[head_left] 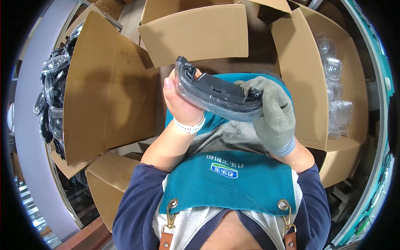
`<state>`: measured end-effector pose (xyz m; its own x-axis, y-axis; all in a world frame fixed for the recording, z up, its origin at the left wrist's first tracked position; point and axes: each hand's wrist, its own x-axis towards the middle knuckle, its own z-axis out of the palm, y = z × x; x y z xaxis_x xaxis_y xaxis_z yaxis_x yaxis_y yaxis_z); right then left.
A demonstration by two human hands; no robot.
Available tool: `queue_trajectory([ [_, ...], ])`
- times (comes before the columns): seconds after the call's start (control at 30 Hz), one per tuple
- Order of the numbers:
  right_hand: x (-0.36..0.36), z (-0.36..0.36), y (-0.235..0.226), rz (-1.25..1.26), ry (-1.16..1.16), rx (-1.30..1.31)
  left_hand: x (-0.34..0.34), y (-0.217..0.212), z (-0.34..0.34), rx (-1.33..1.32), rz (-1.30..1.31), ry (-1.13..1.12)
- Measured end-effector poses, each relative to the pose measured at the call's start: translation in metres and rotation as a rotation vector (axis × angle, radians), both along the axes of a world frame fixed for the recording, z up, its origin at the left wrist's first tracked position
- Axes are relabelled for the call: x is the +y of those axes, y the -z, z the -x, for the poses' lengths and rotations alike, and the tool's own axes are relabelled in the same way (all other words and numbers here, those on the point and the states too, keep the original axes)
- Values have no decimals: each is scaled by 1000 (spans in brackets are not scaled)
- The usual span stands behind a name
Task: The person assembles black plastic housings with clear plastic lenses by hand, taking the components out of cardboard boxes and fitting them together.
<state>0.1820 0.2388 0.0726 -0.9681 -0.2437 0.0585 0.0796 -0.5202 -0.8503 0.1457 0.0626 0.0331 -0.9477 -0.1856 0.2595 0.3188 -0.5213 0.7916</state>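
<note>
Both my hands hold up a curved lamp-like part point(218, 93), black plastic on the upper side with a clear, ribbed cover along its lower edge. My bare left hand point(183, 100), with a white band on the wrist, wraps round its left end, where a black bracket sticks up. At the right end my right hand point(273, 110), in a grey knitted glove, closes over the part with its fingers curled at a black fitting. Under the part lies the lap of a teal apron point(225, 175) over a striped cloth.
At left, a large cardboard box point(106, 91) has many similar black-and-clear parts point(54, 83) beyond its panel. To the right, an open carton point(304, 79) holds stacked clear plastic covers point(334, 91). Another open carton point(193, 35) stands ahead, and a lower box point(110, 175) sits near left.
</note>
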Motion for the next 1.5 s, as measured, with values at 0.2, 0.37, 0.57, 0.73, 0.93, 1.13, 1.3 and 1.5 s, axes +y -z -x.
queue_trajectory([
  [0.2,-6,0,20,-390,219,641,2,-11,2,26,66,-34],
  [0.37,-7,12,21,-480,419,764,12,-27,-7,-26,190,-133],
  [0.57,-7,6,10,-881,88,1007,14,-23,-6,70,148,-36],
  [0.73,-11,6,22,-774,419,981,13,-15,4,-155,-77,124],
  [0.93,-5,13,19,-845,356,864,-7,7,18,-335,-710,572],
  [1.13,-2,16,30,-1031,268,927,-1,26,20,-273,-796,677],
  [1.3,-7,21,47,-952,282,875,-8,21,15,-372,-669,445],
  [1.5,-16,22,53,-283,271,468,-3,-19,13,95,254,-447],
])
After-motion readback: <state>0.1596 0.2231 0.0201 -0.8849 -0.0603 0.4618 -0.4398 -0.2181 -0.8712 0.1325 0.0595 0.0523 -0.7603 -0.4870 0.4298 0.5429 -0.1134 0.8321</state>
